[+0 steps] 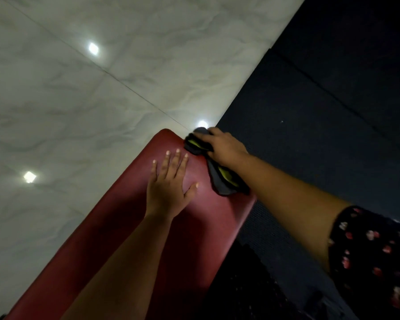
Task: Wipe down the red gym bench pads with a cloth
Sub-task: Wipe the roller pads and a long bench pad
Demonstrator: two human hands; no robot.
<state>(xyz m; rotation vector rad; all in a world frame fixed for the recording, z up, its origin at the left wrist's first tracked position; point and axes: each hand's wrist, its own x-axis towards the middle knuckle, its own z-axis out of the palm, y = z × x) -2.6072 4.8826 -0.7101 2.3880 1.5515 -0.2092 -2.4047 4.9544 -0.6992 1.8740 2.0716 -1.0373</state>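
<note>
**Cloth at the far right corner, pad running back toward me**

Head view: The red bench pad [213,218] runs on a long slant, from 7 o'clock near me up to its rounded far end at about 1 o'clock. My right grip [226,146] sits at that far end, on the pad's right-hand corner. Its fingers are curled over a dark grey cloth [222,179] with yellow-green stripes, and they press the bunched front of it onto the corner. The rest of the cloth trails back under my wrist toward 5 o'clock, along the pad's right edge.

My left grip [169,185] holds nothing. It lies flat on the pad with fingers spread and pointing to 12 o'clock, just beside the cloth, at about 8 o'clock from the right grip.

Nearly the whole pad lies toward 7 o'clock from the cloth, so I judge the next stroke to be a pull along the long axis, back toward my body. The right grip is the one on the cloth, so it does that work. The left palm lies beside that path, and I think it would have to lift or slide before the middle strip could be wiped.

Pale marble floor tiles [79,88] lie off the pad's left edge, and a dark rubber floor mat [310,112] off its right.
</note>
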